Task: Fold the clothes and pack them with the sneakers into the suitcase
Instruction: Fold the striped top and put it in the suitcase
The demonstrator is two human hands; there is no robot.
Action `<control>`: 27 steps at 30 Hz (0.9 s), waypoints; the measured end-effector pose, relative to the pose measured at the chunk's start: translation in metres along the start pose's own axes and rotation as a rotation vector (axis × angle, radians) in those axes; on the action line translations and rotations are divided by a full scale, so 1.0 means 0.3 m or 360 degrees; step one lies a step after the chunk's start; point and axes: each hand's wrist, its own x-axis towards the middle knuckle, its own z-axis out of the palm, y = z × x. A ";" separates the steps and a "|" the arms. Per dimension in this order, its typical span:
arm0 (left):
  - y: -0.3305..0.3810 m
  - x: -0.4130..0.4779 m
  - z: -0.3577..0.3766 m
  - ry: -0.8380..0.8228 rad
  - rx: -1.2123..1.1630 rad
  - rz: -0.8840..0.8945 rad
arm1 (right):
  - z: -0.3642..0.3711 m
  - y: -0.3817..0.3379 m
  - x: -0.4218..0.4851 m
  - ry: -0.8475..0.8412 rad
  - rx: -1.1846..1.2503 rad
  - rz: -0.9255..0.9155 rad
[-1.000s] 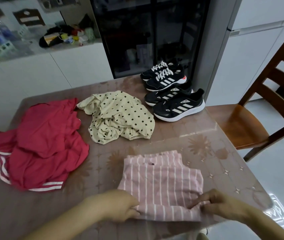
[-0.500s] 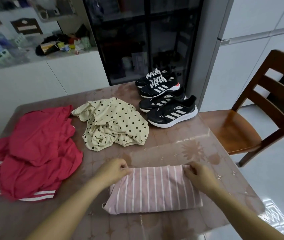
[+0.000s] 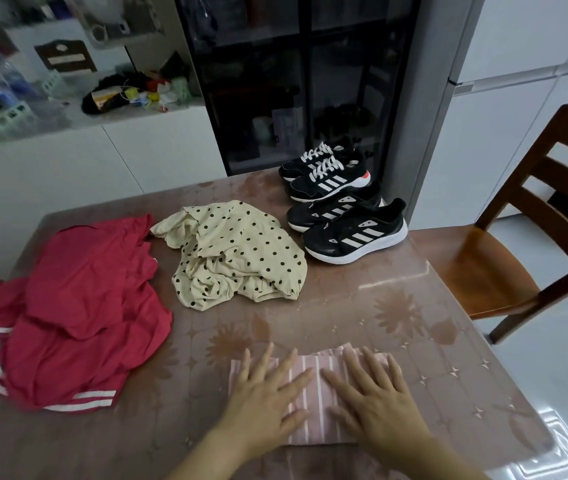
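Pink striped top (image 3: 315, 396) lies folded near the front edge of the surface (image 3: 414, 341), under my left hand (image 3: 262, 407) and right hand (image 3: 376, 407). My fingers (image 3: 268, 358) are spread flat, pinching nothing, to press the creases (for neater packing, I judge). The red clothes (image 3: 78, 317) and dotted garment (image 3: 237, 261) wait crumpled beyond.

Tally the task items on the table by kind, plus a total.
Black sneakers: 4
Garments: 3 (red heap, cream polka-dot garment, pink striped garment)
Total: 7
The red heap is counted as 1, though it may hold more than one piece.
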 end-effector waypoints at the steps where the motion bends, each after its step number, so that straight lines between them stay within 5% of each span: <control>1: -0.008 0.003 0.011 -0.0055 -0.0011 -0.0029 | 0.015 0.004 0.007 -0.0036 -0.0012 0.0028; 16: -0.006 0.008 0.073 -0.0146 -0.0113 -0.0132 | 0.043 0.023 0.029 -0.0219 -0.0004 -0.0007; 22: -0.001 -0.102 0.058 0.0287 -0.1029 -0.0934 | -0.002 0.041 -0.014 0.0077 0.0663 0.0639; 27: 0.059 -0.089 0.040 0.0565 -0.1419 -0.1384 | 0.011 0.032 -0.009 0.0172 0.1148 0.0865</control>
